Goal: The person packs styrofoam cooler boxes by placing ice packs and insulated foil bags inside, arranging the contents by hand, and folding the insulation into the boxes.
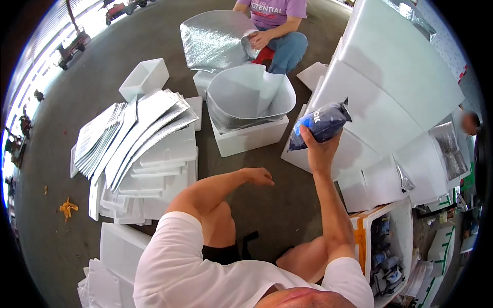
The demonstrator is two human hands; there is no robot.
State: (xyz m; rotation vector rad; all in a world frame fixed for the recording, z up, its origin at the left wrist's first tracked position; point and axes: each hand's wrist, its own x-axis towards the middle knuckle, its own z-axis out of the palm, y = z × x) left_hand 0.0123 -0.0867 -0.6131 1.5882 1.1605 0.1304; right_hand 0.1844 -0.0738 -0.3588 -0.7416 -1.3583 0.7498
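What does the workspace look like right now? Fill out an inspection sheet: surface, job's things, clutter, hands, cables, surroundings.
Surface: bare grey concrete floor; the person sits low on it.
Job's things: blue pack held up in the right hand; white foam box ahead with a silver liner standing open in it.
Clutter: stack of silver liners on white foam lids; loose foam box; orange scrap.
Hands: right hand shut on the blue pack; left hand empty, loosely curled, hanging above the floor.
Cables: nothing seen.
Surroundings: co-worker opposite handling a silver sheet; tall foam stacks at right; open box of packs beside the right arm.
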